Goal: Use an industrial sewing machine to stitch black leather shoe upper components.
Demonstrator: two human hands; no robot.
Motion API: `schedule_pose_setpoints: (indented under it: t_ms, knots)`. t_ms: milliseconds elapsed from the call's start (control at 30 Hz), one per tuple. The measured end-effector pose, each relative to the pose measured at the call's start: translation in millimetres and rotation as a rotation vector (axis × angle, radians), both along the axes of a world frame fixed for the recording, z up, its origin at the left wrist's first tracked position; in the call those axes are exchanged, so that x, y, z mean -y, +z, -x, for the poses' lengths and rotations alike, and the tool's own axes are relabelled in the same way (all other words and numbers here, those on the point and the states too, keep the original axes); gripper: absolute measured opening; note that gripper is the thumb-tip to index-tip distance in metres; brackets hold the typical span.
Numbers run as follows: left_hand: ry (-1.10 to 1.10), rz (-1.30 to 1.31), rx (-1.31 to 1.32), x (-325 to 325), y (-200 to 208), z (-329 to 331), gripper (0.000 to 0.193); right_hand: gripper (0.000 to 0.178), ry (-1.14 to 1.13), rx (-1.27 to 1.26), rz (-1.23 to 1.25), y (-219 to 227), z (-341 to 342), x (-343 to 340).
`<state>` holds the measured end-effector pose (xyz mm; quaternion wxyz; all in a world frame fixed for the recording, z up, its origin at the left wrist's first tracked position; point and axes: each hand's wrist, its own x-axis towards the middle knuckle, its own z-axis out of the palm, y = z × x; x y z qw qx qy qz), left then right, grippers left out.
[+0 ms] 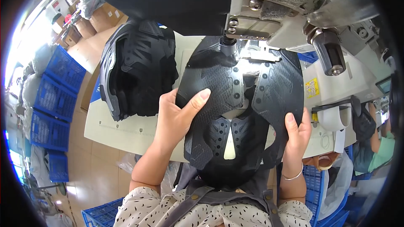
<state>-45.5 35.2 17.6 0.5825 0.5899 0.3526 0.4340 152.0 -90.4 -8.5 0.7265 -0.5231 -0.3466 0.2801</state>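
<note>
A black shoe upper (210, 77) with textured sides and two rows of eyelets lies spread flat under the head of a sewing machine (252, 27). My left hand (176, 115) grips its left side, thumb on top and the other fingers partly hidden at the edge. On the opposite side my right hand (297, 132) holds the edge, thumb on the front, fingers curled around the outside. Below, toward my lap, another black upper with eyelets (216, 136) shows between the two sides; whether they are joined, I cannot tell. The machine's light shines on the upper's far end.
Stacked black shoe uppers (141, 59) rest on the pale table (126, 132) to the left. Blue crates (52, 101) line the floor on the left, and another blue crate (313, 185) stands at lower right. A co-worker's green sleeve (381, 153) appears at far right.
</note>
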Motion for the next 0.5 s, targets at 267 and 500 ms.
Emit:
schedule_pose_setpoints:
  t_ms: [267, 500]
  knots:
    - [-0.001, -0.035, 0.077, -23, 9, -12, 0.024, 0.021, 0.024, -0.034, -0.088, 19, -2, -30]
    - [-0.011, 0.001, 0.144, -40, 17, -20, 0.026, 0.018, 0.043, -0.053, -0.032, 24, -16, -47]
